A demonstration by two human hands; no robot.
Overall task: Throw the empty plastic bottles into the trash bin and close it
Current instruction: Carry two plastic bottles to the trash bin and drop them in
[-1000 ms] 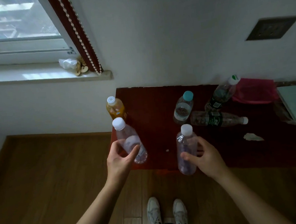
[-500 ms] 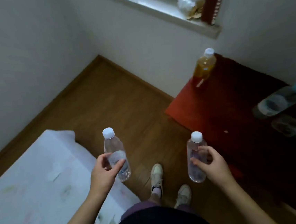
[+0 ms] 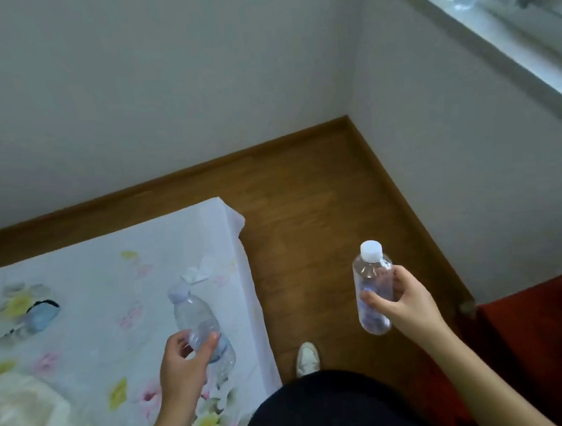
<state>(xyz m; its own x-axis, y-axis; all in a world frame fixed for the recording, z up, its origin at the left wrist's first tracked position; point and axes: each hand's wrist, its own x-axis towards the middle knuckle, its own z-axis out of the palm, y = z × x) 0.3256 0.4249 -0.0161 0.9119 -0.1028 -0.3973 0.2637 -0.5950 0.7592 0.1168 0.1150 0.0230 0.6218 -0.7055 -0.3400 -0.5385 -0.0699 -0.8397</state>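
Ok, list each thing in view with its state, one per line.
Left hand: grip closed on a bottle.
Left bottle: capped, clear, tilted, held over the bed.
Right hand: grip closed on a bottle.
Right bottle: capped, roughly upright, held above the floor.
Trash bin: not in view.

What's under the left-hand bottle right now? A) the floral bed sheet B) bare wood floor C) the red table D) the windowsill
A: the left hand holds its clear plastic bottle over the floral bed sheet, while the right hand holds the other bottle over the wood floor.
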